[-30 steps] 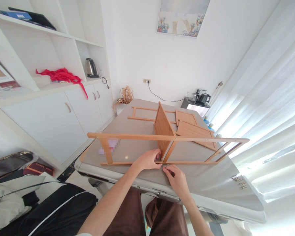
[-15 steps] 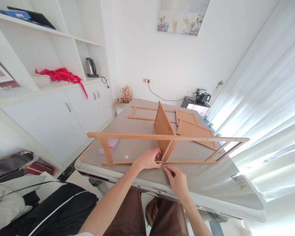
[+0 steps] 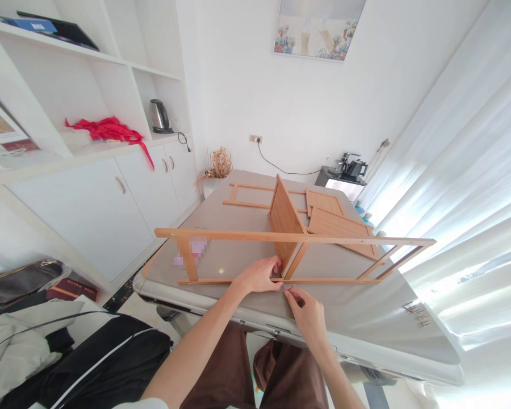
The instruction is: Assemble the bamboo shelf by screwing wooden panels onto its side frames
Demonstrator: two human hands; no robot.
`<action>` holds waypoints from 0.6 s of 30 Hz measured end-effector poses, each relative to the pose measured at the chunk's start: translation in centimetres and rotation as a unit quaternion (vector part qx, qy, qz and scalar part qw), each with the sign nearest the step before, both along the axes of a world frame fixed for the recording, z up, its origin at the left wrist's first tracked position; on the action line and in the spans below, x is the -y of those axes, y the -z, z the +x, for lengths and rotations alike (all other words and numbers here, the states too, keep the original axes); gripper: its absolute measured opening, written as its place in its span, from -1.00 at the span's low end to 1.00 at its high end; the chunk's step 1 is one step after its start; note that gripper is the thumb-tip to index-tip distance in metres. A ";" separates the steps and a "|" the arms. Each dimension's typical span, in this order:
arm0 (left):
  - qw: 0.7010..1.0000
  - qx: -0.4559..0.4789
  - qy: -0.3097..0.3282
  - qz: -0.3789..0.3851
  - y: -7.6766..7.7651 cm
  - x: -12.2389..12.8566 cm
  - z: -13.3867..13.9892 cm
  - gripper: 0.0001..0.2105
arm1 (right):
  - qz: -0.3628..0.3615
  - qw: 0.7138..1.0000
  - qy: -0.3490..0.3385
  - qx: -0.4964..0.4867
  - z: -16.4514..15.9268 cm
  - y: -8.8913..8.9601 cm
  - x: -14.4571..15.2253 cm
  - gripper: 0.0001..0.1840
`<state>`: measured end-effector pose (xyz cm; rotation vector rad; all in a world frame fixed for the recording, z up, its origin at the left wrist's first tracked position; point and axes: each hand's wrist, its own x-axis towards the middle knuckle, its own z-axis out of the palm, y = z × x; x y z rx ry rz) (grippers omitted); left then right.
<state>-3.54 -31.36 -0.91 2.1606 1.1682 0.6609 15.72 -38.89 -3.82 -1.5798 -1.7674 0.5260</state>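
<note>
A wooden ladder-like frame (image 3: 234, 233) stands on its long edge across the near side of the table. A wooden shelf panel (image 3: 287, 218) meets it upright near the middle, running away from me. My left hand (image 3: 259, 275) is closed around the frame's lower rail at the joint with the panel, its fingertips partly hidden. Just right of it, my right hand (image 3: 305, 307) pinches a thin, bent metal hex key (image 3: 290, 286) against the outer side of that rail. The screw head there is too small to make out.
Another wooden frame (image 3: 249, 203) and flat wooden panels (image 3: 340, 230) lie farther back on the table (image 3: 234, 255). Several small metal screws (image 3: 418, 313) lie near the right edge. White cabinets (image 3: 153, 182) stand left; curtains (image 3: 451, 170) hang right.
The view has shifted slightly. Both hands stay at the same joint; the metal key between the right fingers sits at a slightly different angle. The frame and panel stay put.
</note>
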 end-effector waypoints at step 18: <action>0.998 0.051 -0.010 -0.046 0.9 -0.5 -0.3 -0.54 | 0.019 1.000 0.003 0.007 -0.1 0.2 0.0 -0.57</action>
